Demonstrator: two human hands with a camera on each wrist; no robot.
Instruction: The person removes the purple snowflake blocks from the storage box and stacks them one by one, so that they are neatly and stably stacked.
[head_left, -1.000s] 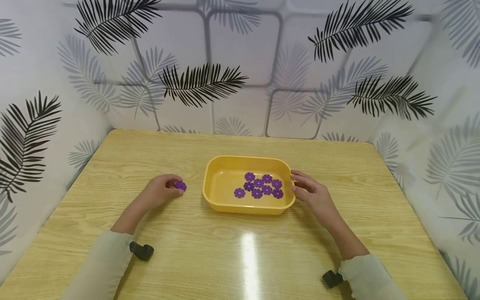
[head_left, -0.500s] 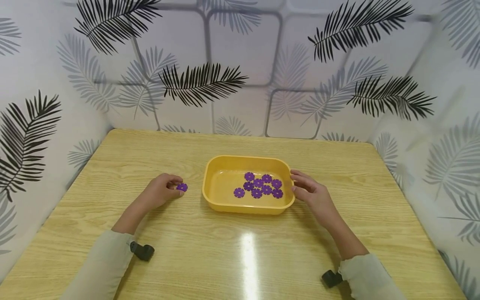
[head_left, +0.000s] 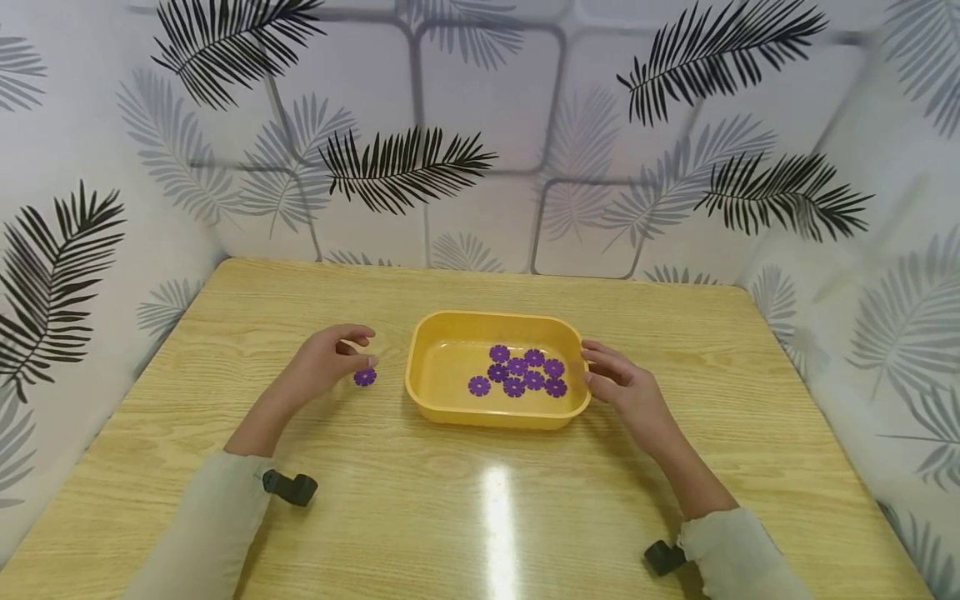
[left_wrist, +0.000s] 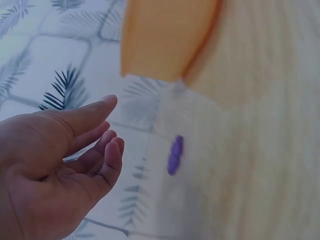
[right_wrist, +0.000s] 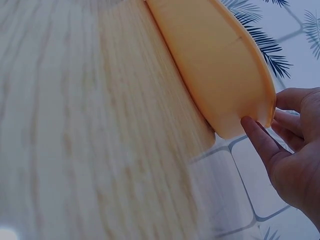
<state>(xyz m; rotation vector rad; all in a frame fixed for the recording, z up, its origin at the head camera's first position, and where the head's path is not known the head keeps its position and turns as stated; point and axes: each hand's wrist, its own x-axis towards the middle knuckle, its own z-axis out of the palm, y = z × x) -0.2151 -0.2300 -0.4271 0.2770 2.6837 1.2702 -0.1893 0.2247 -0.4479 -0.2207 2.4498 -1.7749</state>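
Observation:
On the table to the left lies a purple notched plastic disc (head_left: pixel 365 377), like a small flower. My left hand (head_left: pixel 326 361) is just above it, fingers parted and holding nothing. In the left wrist view the disc (left_wrist: pixel 175 155) appears edge-on, apart from the left hand (left_wrist: pixel 65 165). Several more purple notched discs (head_left: pixel 516 367) lie flat in a yellow plastic tray (head_left: pixel 442 410), mostly towards its right half. With relaxed fingers, my right hand (head_left: pixel 633 396) touches the tray's right end. In the right wrist view its thumb rests against the outer wall of the tray (right_wrist: pixel 215 65).
The pale wooden table (head_left: pixel 405 508) stretches around the tray, with a bright glare streak in front. Patterned leaf cloth (head_left: pixel 450 225) stands along its back and both sides. A small black camera is strapped to each wrist.
My left hand has let go of the purple disc and lifted slightly away, its fingers spreading. The disc now lies on the table. The right hand and the tray have stayed put.

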